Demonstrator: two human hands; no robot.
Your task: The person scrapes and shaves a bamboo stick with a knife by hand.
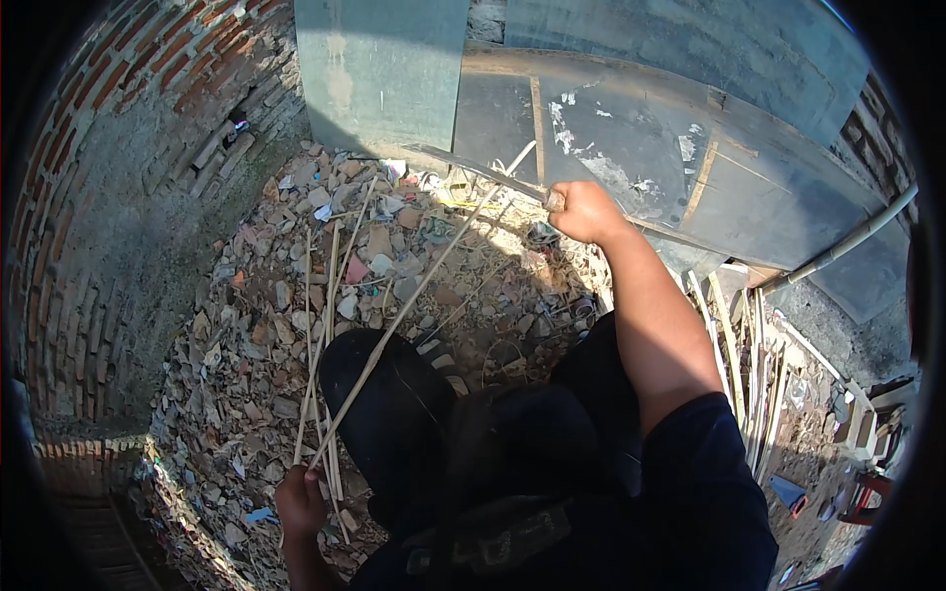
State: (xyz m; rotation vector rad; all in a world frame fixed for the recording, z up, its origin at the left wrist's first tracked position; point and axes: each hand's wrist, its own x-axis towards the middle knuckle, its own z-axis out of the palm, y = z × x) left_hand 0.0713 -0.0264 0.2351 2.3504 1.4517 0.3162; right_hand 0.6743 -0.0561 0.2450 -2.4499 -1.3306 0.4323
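My right hand (588, 212) is closed around the handle of a machete (471, 165), held out in front of me with its long blade pointing left. A long, thin bamboo strip (402, 313) slants up from my left hand (302, 502), passes over my left knee and crosses near the blade at its far end. Whether strip and blade touch, I cannot tell. My left fingers are closed on the strip's near end. Several more pale strips (331, 295) lie on the rubble beside my left knee.
Broken brick and stone rubble (236, 355) covers the ground. A brick wall (108, 227) rises at left, grey-blue panels (384, 79) ahead. At right are a bundle of bamboo strips (757, 364), a pole (843, 243), a handsaw (787, 492) and a red object (867, 499).
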